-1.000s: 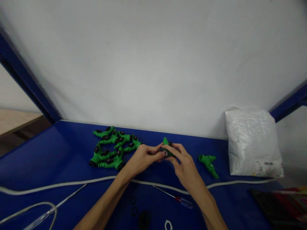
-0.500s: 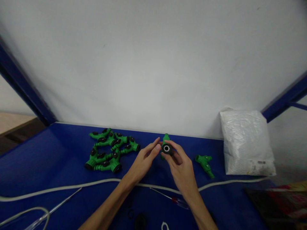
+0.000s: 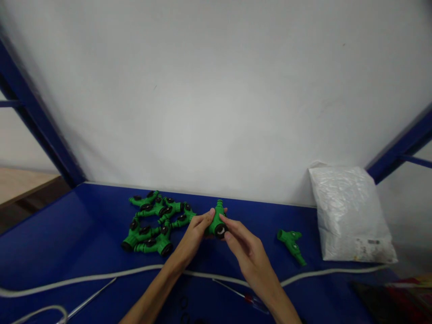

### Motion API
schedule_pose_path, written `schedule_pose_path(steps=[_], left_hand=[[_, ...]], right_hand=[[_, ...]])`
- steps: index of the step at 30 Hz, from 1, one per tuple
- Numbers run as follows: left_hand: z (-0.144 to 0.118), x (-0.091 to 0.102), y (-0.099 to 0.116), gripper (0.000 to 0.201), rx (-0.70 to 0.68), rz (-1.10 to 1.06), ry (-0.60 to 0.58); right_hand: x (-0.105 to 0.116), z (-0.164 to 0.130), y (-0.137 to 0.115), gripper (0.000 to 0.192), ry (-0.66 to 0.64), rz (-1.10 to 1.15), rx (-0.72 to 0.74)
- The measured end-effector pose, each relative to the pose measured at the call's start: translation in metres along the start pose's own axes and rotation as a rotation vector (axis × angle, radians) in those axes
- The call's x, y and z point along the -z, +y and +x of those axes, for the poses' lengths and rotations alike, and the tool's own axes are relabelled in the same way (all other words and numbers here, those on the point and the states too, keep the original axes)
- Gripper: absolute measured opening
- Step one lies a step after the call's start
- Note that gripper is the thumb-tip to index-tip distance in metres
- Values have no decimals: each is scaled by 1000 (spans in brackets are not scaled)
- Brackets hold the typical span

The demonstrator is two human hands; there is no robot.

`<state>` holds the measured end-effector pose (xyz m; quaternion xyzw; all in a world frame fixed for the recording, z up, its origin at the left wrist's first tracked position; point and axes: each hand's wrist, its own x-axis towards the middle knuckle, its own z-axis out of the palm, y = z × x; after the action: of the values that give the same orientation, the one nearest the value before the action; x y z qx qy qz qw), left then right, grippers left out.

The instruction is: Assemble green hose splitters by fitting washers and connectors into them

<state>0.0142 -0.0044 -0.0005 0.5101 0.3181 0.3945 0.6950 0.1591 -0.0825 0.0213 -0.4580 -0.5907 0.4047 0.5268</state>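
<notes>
My left hand [image 3: 193, 236] grips a green plastic hose fitting [image 3: 217, 221] with a black ring at its near end, held just above the blue table [image 3: 67, 234]. My right hand [image 3: 248, 253] is beside it, fingertips touching the fitting's black end from the right. Just left of my left hand lies a pile of several matching green fittings [image 3: 153, 221] with black caps. One single green fitting [image 3: 291, 239] lies on the table to the right of my right hand.
A white plastic bag [image 3: 349, 220] stands at the back right against the white wall. A white cord [image 3: 101, 274] runs across the table near me. A red-handled screwdriver [image 3: 248, 298] and another thin tool [image 3: 86, 298] lie by it. Black rings [image 3: 184, 302] lie at the near edge.
The fitting passed from my right hand's grip into my left hand and moved a little left toward the pile. My right hand now only touches its black end.
</notes>
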Motion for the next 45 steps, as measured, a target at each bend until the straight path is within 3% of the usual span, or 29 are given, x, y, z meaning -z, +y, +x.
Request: schedule_pose_path(steps=[7,12,16,26,30,36,45], left_hand=[[0,-1,4,54,-26,109,6],[2,-2,4,50,-90,320,88],[4,-3,3,52,-94,426,61],[3,-4,4,48,-226,713,96],[4,-1,1,49,-221,712,96],[5,1,-3,58,-101,644,75],[4,-3,-5,57,-135,686,116]], right_hand=[[0,0,-2,28,9,114,-62],[2,-1,-2,26,-19,180,-175],[3,0,0,28,20,244,-246],[4,-2,11,32,51,210,-319],[3,-2,10,29,62,181,-313],[4,-3,5,30,27,197,-322],[0,-1,6,36,121,222,-315]])
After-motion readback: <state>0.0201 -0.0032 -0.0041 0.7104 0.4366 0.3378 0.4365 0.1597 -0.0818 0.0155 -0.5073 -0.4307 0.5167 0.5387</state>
